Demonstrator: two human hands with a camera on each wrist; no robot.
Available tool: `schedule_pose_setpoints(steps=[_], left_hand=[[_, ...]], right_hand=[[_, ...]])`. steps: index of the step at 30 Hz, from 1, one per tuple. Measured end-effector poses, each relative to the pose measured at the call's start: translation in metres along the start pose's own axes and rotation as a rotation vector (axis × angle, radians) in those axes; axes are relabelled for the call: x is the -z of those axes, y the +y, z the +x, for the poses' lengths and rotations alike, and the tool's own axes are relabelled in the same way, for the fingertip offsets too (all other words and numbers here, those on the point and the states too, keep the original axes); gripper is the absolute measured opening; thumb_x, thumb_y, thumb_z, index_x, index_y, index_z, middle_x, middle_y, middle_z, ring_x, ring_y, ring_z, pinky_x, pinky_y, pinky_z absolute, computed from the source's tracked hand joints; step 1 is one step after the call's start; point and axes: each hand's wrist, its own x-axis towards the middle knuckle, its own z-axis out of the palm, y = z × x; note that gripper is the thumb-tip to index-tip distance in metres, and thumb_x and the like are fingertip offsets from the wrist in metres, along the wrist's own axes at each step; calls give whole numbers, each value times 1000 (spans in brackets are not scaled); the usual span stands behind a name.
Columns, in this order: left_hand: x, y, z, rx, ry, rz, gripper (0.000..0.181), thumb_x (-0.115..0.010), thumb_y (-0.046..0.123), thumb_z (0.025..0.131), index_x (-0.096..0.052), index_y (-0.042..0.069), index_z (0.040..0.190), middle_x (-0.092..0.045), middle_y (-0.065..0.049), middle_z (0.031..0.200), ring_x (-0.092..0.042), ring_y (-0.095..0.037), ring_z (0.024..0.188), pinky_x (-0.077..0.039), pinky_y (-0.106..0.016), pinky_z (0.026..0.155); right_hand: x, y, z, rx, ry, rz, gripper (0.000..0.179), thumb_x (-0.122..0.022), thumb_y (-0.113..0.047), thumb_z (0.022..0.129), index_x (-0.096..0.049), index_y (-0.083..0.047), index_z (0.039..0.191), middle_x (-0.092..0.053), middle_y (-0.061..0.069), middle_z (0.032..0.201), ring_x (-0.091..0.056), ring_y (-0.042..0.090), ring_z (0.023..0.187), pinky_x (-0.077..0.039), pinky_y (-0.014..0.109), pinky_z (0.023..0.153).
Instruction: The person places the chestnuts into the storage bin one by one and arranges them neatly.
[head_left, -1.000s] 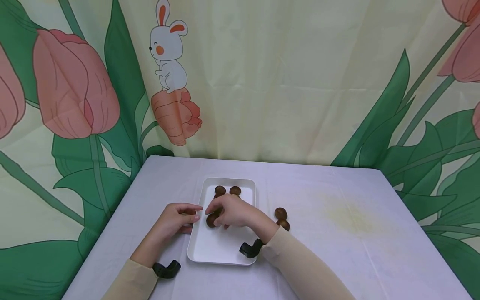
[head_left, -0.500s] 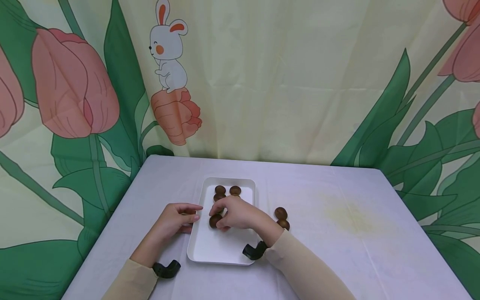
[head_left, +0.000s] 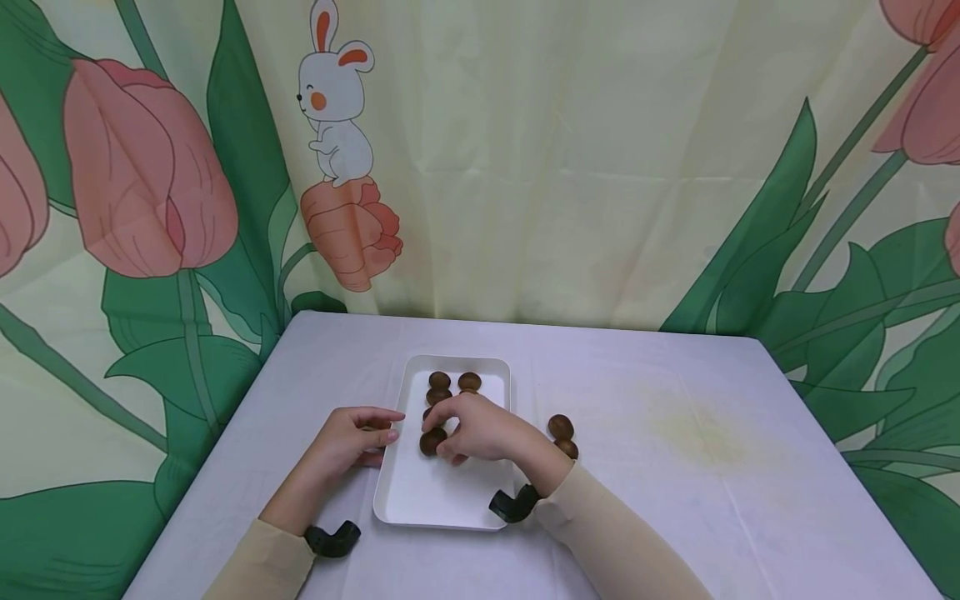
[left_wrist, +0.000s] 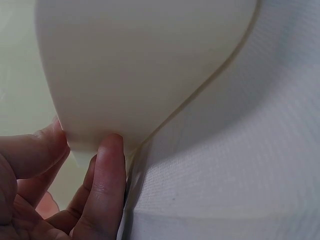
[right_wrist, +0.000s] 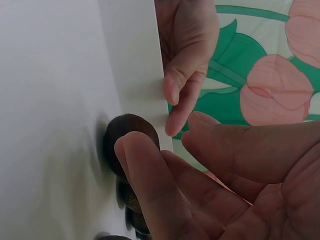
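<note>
A white rectangular tray [head_left: 442, 500] lies on the table. My left hand [head_left: 356, 437] is at its left side, fingers extended, with fingertips right at the rim and outer wall in the left wrist view. My right hand [head_left: 480, 429] is over the tray, thumb and fingers spread near a round, dark brown chestnut-like ball [head_left: 432, 442]. In the right wrist view one fingertip overlaps this ball [right_wrist: 131, 135], while another digit stands apart from it. Farther up the tray are more brown balls [head_left: 439, 381] in two rows, partly hidden by the right hand.
Two more brown balls [head_left: 560, 427] lie on the white tablecloth [head_left: 697, 500] right of the tray, near the right forearm. Behind the table hangs a curtain [head_left: 562, 167] printed with tulips and a rabbit. A black wrist mount [head_left: 333, 540] sits on each arm.
The nearest ball in the left row has shifted slightly right, together with my right hand. More of that row shows behind the fingers. The left hand stays at the tray's edge.
</note>
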Motion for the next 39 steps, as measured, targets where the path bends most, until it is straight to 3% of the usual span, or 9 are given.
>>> schedule_pose_setpoints(steps=[5,11,20,27,34,39], left_hand=[[0,0,0,3,5,2,36,-85,9,92,-78,4,127,-75,-22,129,-78,-21,88,-69,-39,71],[-1,1,0,13,15,0,36,-85,8,92,-79,4,127,-76,-21,125,-78,-21,87,-69,-38,70],[-1,1,0,7,23,0,35,-85,7,92,-79,4,126,-76,-20,124,-78,-20,88,-68,-38,70],[-1,1,0,0,21,3,35,-85,7,92,-79,4,126,-75,-21,127,-78,-20,89,-68,-38,70],[-1,1,-1,-2,21,13,35,-84,7,92,-78,4,127,-74,-21,127,-77,-20,88,-68,-37,69],[-1,1,-1,-4,19,9,35,-84,7,92,-78,3,127,-75,-21,126,-78,-20,88,-68,-37,69]], right_hand=[[5,2,-4,1,9,29,37,-78,6,90,-79,-14,121,-73,5,131,-79,21,69,-66,31,70],[17,6,-12,6,40,72,38,-74,7,90,-76,-7,125,-69,18,132,-77,23,71,-68,39,70],[38,15,-29,-4,75,148,36,-67,10,95,-73,-7,127,-66,23,141,-78,40,97,-69,40,73],[49,24,-42,-28,94,166,38,-64,10,96,-70,-1,132,-64,22,147,-77,38,100,-69,42,74],[61,34,-61,-41,132,165,37,-67,8,96,-72,-7,130,-63,25,147,-78,35,96,-69,43,75],[70,42,-76,-51,160,165,37,-69,6,96,-70,-4,132,-62,26,148,-78,36,98,-69,42,75]])
